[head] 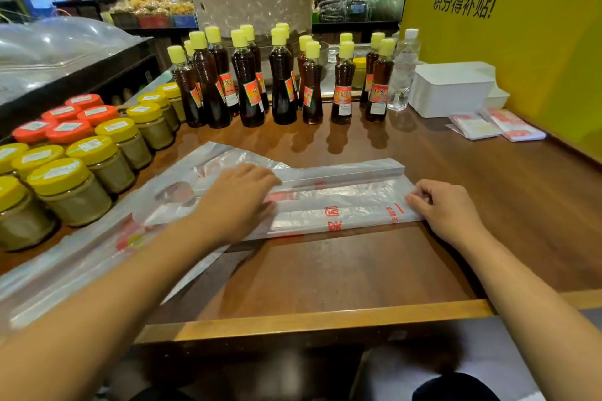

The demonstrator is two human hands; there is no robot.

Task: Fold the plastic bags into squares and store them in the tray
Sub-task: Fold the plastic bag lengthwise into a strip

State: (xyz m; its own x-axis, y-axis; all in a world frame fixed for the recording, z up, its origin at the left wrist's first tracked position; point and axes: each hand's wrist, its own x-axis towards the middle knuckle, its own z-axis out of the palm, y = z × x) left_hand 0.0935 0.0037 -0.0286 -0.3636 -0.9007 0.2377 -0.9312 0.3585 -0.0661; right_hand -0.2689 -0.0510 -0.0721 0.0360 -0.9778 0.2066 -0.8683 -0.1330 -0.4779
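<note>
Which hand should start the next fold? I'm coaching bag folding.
Probably right: the right hand already pinches the plastic bag's end, while the left hand presses it flat as an anchor.

A clear, red-printed plastic bag lies flat, folded into a long strip.

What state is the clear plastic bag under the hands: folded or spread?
Partly folded: the clear red-printed plastic bag lies as a long strip with lengthwise creases, not yet a square.
</note>
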